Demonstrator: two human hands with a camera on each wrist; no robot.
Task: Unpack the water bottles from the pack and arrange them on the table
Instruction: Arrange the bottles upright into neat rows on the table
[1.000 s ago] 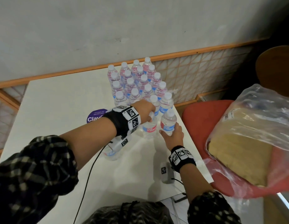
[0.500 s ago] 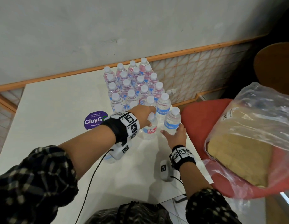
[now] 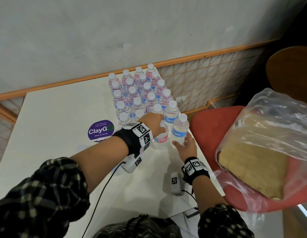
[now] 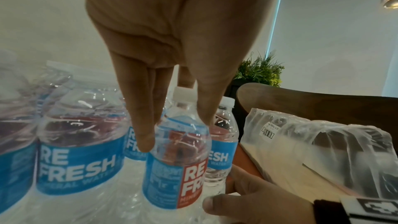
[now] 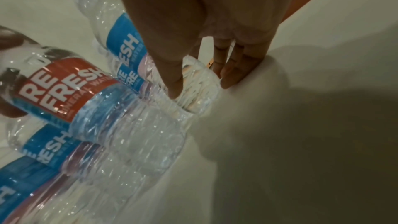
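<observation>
Pinching the shoulder of a clear plastic water bottle with a red-and-blue label [image 3: 161, 138], the left hand's [image 3: 152, 123] fingers [image 4: 143, 122] hold it upright on the white bench [image 3: 51, 117]. Beside it, the right hand's [image 3: 185, 147] fingers [image 5: 175, 81] curl round the base of a blue-labelled clear bottle [image 3: 179, 129] near the bench's edge. Behind both stands a block of upright capped bottles [image 3: 140, 93]. A crumpled clear plastic wrap [image 3: 272, 134] lies on a red chair [image 3: 204, 124].
</observation>
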